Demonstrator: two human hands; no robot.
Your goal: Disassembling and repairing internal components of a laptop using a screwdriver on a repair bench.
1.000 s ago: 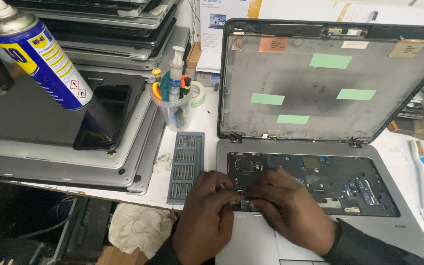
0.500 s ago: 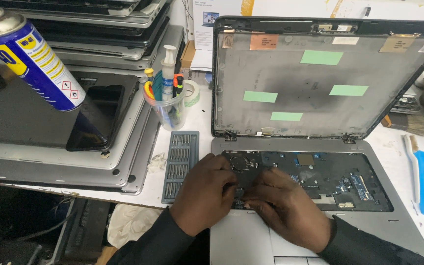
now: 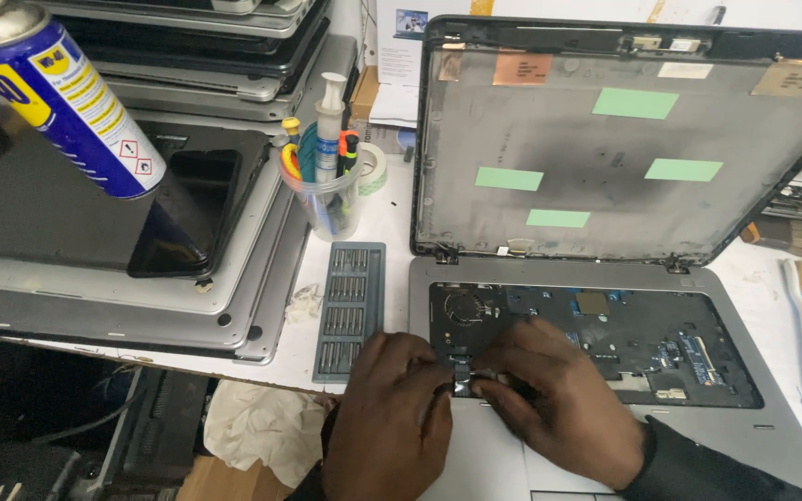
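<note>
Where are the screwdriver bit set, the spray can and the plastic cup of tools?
Bit set (image 3: 349, 311): head view, middle of tray.
Spray can (image 3: 67, 102): head view, blue body.
Plastic cup (image 3: 331, 206): head view, clear wall.

Open grey laptop (image 3: 605, 278) — keyboard removed, dark board exposed; small connector (image 3: 461, 376) at front edge

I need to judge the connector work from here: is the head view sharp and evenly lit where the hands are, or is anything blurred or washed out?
Head view: light is soft and even, with no harsh glare. The left hand and right hand are fairly sharp at the laptop base, but they hide the small part they pinch. The spray can, close to the lens, looms large and soft. Under the table edge is dark.
</note>
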